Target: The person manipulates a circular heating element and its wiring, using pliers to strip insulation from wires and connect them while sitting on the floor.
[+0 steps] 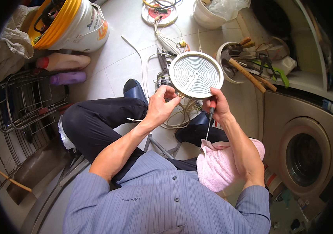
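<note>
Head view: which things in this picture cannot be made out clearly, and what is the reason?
All in the head view:
Round grooved plate: underside hidden by its own face.
Left hand: what its fingertips touch is too small to tell.
Washing machine door: the inside is lost behind dark glass.
White bucket, upper left: cut off by the upper edge.

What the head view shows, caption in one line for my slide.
Right hand holding a red-handled screwdriver, left hand at the edge of a round ring-patterned disc.
</note>
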The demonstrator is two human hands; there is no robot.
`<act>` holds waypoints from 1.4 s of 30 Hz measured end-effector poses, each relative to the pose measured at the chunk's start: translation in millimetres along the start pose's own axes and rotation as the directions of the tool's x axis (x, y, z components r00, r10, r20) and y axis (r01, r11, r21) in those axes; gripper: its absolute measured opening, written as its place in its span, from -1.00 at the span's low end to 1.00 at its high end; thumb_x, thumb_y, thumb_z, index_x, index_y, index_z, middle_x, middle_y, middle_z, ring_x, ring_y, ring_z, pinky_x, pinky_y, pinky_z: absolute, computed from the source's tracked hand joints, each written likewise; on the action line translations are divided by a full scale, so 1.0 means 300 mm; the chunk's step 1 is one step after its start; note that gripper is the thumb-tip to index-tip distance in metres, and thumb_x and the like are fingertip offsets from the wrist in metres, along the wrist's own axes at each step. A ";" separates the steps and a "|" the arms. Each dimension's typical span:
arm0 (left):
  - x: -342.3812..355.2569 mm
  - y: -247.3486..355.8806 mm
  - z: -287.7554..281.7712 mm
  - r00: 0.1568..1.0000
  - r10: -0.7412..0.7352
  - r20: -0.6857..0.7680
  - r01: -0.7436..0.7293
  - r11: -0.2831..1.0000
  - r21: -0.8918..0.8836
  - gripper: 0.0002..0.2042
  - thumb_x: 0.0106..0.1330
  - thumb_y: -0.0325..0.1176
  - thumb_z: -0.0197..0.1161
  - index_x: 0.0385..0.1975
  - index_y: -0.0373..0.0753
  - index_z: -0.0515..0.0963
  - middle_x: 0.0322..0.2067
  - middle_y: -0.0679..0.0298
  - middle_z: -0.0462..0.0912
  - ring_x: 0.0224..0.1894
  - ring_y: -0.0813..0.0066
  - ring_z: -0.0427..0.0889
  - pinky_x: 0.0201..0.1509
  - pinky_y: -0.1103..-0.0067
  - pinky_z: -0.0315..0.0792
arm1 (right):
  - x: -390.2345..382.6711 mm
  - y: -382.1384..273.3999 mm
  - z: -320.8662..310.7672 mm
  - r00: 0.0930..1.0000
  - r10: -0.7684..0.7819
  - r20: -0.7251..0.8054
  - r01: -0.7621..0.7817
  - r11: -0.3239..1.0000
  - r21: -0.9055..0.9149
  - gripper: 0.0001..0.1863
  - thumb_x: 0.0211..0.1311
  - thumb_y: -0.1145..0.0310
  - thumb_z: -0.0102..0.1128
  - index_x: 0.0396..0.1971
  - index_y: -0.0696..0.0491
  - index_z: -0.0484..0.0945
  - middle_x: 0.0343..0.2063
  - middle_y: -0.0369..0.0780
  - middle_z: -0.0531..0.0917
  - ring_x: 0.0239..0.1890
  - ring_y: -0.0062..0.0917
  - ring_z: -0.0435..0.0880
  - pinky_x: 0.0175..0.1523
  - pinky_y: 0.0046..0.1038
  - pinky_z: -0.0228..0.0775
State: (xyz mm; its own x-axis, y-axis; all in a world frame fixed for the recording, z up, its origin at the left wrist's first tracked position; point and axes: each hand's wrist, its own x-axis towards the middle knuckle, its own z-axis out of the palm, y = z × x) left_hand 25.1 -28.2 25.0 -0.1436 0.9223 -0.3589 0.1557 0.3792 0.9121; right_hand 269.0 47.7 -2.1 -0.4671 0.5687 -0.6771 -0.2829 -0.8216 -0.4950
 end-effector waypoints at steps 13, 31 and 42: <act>-0.003 -0.006 -0.027 0.952 -0.200 0.230 0.227 0.969 -0.097 -0.80 0.32 -0.31 0.29 -0.31 -0.36 0.63 -0.43 0.39 0.62 -0.34 0.69 0.48 -0.23 0.65 0.38 | 0.045 0.042 -0.026 0.995 -0.010 -0.095 0.013 0.999 0.030 -0.72 0.35 0.14 0.08 -0.38 0.05 0.55 -0.73 -0.29 0.54 -0.72 -0.59 0.44 -0.59 -0.55 0.24; 0.007 0.013 -0.039 0.932 -0.191 0.308 0.202 0.979 -0.004 -0.79 0.19 -0.42 0.31 -0.23 -0.38 0.64 -0.31 0.29 0.67 -0.18 0.56 0.60 0.00 0.57 0.46 | 0.049 0.016 -0.039 0.990 0.051 -0.134 -0.055 0.998 -0.021 -0.77 0.29 0.16 0.19 -0.36 0.02 0.56 -0.68 -0.31 0.58 -0.74 -0.67 0.44 -0.67 -0.66 0.17; 0.073 -0.031 -0.060 0.924 -0.241 0.297 0.333 0.888 -0.316 -0.65 0.22 -0.51 0.23 0.02 -0.44 0.52 -0.18 0.20 0.69 -0.11 0.53 0.64 0.01 0.58 0.51 | 0.038 -0.024 -0.037 0.993 -0.101 -0.066 0.092 0.988 -0.120 -0.73 0.25 0.22 0.19 -0.31 0.15 0.61 -0.51 -0.27 0.66 -0.67 -0.65 0.49 -0.55 -0.62 0.32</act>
State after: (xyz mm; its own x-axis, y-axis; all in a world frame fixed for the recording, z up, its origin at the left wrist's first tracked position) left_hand 3.0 -12.7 12.0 0.1199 0.7832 -0.6101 -0.2186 0.6202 0.7533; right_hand 275.1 60.7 -12.3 -0.3803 0.6499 -0.6580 -0.2217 -0.7548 -0.6173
